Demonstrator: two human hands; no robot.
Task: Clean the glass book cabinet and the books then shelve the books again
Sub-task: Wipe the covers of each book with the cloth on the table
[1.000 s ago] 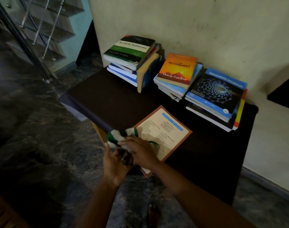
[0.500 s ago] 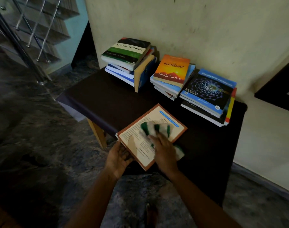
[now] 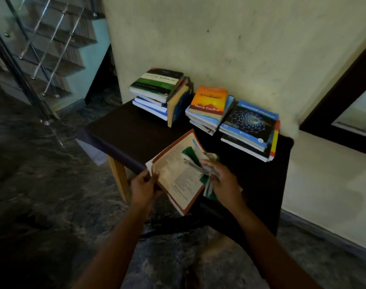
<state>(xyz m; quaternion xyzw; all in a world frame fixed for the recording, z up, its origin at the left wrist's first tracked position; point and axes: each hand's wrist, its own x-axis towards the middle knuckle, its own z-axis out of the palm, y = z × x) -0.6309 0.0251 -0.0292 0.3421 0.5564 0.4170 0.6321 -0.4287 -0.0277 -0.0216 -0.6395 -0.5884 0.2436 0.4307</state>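
An orange-bordered book (image 3: 176, 174) with its printed back cover up is tilted, its left edge lifted off the dark table (image 3: 123, 130). My left hand (image 3: 143, 186) grips that book's near-left edge. My right hand (image 3: 223, 182) holds a green-and-white striped cloth (image 3: 196, 161) bunched against the cover's right side. At the back of the table stand three stacks: one topped by a green System Software book (image 3: 159, 83), a middle one topped by the orange Alchemist book (image 3: 209, 101), and a right one topped by a blue-and-black book (image 3: 249, 122).
A cream wall (image 3: 230, 44) rises right behind the stacks. A staircase with a metal railing (image 3: 42, 51) is at the far left. A dark-framed panel (image 3: 344, 113) hangs at the right. Marble floor (image 3: 42, 184) surrounds the table, whose wooden leg (image 3: 119, 178) shows at the near left.
The book lay flat half a second ago; my left hand has now lifted its left edge. My right hand with the cloth slid from the cover's middle to its right side.
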